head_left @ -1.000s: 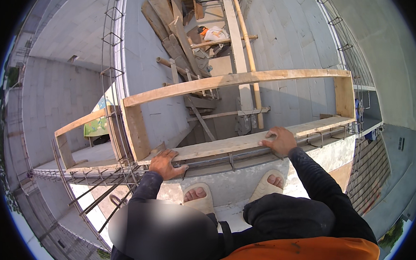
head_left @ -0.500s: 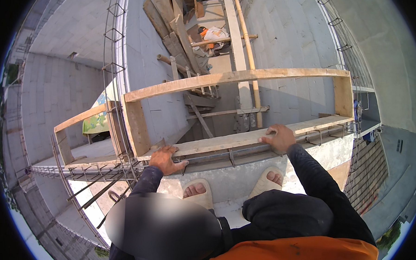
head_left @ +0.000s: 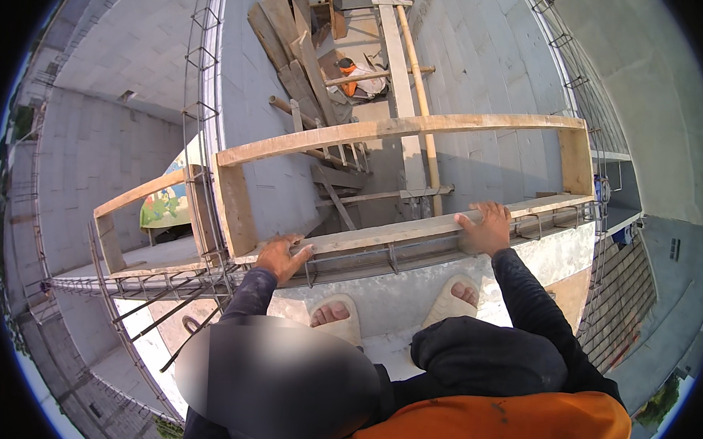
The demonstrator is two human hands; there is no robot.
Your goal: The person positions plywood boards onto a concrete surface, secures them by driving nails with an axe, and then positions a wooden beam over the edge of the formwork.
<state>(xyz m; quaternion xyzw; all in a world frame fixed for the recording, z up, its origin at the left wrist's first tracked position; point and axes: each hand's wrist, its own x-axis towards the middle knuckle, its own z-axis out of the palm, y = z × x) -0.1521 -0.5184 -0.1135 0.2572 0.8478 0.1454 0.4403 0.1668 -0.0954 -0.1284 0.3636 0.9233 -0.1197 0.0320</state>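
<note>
A long pale wooden board (head_left: 390,233) forms the near rail of a rectangular timber frame, alongside a strip of steel rebar. My left hand (head_left: 281,260) rests near the board's left end, thumb out to the side and fingers laid across toward the far edge. Farther right, my right hand (head_left: 488,228) lies over the same board with its fingers stretched out and apart. The frame's far rail (head_left: 402,127) runs across beyond both hands. Whether any fingertips hook under the board's far edge is hidden.
My sandalled feet (head_left: 338,313) stand on a concrete ledge just behind the rebar cage (head_left: 393,257). Past the frame is a deep drop between block walls (head_left: 483,84), with bamboo poles (head_left: 417,73), planks (head_left: 298,84) and a person (head_left: 361,80) below. Rebar ends (head_left: 167,321) jut out left.
My right hand has shifted slightly right and its fingers have stretched out over the board. My left hand has moved up a little onto it. The person below has changed posture.
</note>
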